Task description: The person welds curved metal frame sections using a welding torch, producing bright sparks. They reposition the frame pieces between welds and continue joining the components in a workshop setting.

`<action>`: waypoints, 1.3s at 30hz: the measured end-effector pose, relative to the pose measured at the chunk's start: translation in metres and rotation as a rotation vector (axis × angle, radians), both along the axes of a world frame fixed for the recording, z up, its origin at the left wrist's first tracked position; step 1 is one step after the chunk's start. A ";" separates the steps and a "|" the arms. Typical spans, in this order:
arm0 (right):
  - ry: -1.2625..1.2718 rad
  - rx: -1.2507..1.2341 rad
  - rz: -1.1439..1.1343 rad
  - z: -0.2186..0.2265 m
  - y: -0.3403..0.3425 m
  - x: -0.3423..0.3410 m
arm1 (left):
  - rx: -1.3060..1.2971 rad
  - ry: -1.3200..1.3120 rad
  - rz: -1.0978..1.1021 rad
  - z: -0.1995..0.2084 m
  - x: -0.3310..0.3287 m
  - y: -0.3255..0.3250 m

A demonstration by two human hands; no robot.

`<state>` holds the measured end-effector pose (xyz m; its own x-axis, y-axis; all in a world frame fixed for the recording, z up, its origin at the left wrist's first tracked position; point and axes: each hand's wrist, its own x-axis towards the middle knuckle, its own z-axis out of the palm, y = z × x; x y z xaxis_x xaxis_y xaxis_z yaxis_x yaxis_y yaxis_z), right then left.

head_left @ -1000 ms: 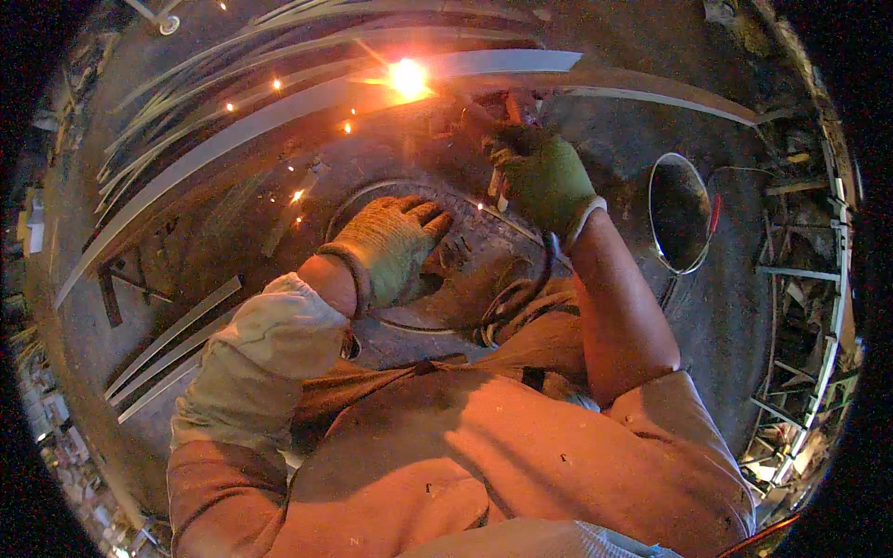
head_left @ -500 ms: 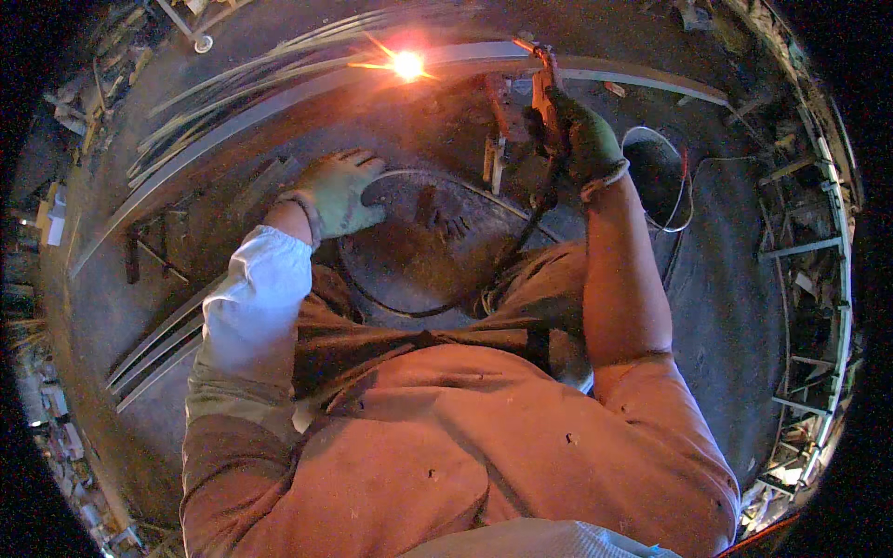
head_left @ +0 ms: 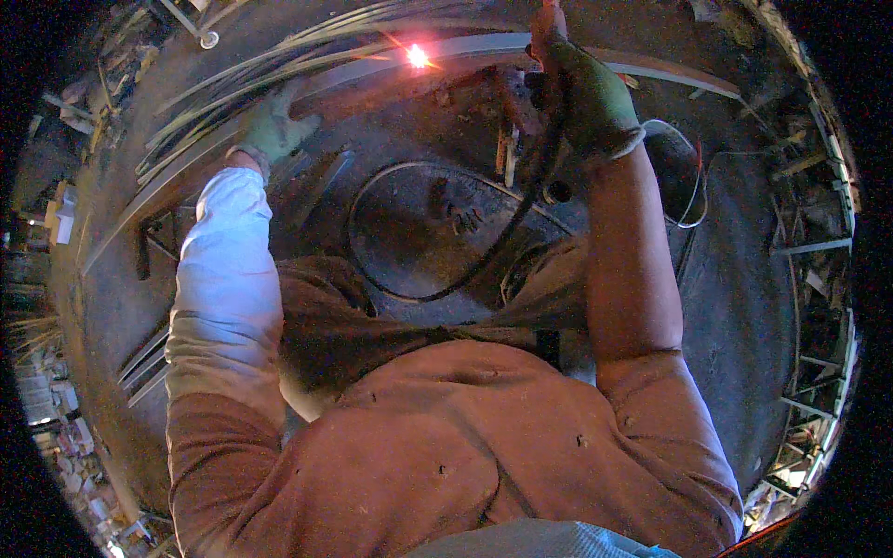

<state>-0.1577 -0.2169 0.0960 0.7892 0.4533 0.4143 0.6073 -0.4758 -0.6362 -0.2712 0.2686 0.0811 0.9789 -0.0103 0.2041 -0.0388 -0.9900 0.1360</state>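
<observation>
A long, flat metal bar [head_left: 456,46] crosses the far side, curved by the lens. Bright red-orange light glares from a spot [head_left: 418,57] at its middle. My left hand [head_left: 277,128], in a pale green glove, is on the bar left of the glare. Its fingers lie across the bar and its thumb stands toward me. My right hand [head_left: 595,98], also gloved, is closed around the welding torch [head_left: 551,42] at the far right of the bar. The torch's tip runs past the picture's upper edge. A black cable [head_left: 530,200] hangs from it and loops on the floor.
Several thin rods [head_left: 233,79] lie beyond the bar at far left. A dark bucket [head_left: 672,172] with a wire handle stands right of my right forearm. A small metal support [head_left: 507,153] is under the bar. Metal strips [head_left: 147,363] lie at left, a frame rack [head_left: 814,246] at right.
My left hand has moved left and away from me, from above the floor onto the bar. My right hand has shifted farther away with the torch. The glare has shrunk.
</observation>
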 end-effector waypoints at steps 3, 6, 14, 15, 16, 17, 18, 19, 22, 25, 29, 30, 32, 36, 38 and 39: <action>0.390 0.437 0.024 0.016 0.006 -0.021 | -0.039 -0.070 0.118 -0.040 0.034 0.036; 0.510 0.487 -0.016 0.015 0.013 -0.022 | -0.026 -0.115 0.128 -0.077 0.050 0.067; 0.590 0.616 -0.017 -0.013 0.029 0.011 | 0.016 -0.004 0.222 -0.127 0.071 0.085; 0.599 0.638 -0.013 -0.018 0.033 0.017 | 0.045 0.008 0.252 -0.126 0.076 0.081; 0.607 0.658 -0.008 -0.022 0.035 0.020 | 0.073 0.019 0.281 -0.125 0.081 0.077; 0.613 0.652 0.005 -0.025 0.035 0.024 | 0.086 0.037 0.285 -0.123 0.083 0.074; 0.598 0.628 0.002 -0.033 0.036 0.029 | 0.099 0.051 0.281 -0.122 0.090 0.072; 0.580 0.604 -0.001 -0.036 0.034 0.033 | 0.096 0.073 0.252 -0.120 0.092 0.071; 0.543 0.492 -0.023 -0.049 0.023 0.045 | 0.183 0.101 0.209 -0.111 0.088 0.055; 0.547 0.462 -0.009 -0.048 0.020 0.048 | 0.120 0.013 0.012 -0.113 0.060 0.071; 0.483 0.442 -0.059 -0.040 0.019 0.041 | -0.112 0.191 0.122 -0.091 0.059 0.046; 0.483 0.448 -0.054 -0.039 0.020 0.040 | -0.130 0.198 0.127 -0.080 0.060 0.042; 0.479 0.461 -0.030 -0.041 0.021 0.041 | -0.080 0.344 0.174 -0.065 0.074 0.035; 0.487 0.387 -0.019 -0.043 0.022 0.035 | -0.318 0.371 0.134 -0.073 0.071 0.064; 0.477 0.370 -0.028 -0.041 0.024 0.033 | -0.363 0.343 0.066 -0.074 0.071 0.073; 0.484 0.376 -0.033 -0.042 0.023 0.033 | -0.387 0.329 0.031 -0.074 0.071 0.075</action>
<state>-0.1250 -0.1938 0.0541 0.9390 0.3177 0.1317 0.1959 -0.1793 -0.9641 -0.1999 0.3441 0.0069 0.9907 0.0347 -0.1316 0.0958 -0.8647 0.4930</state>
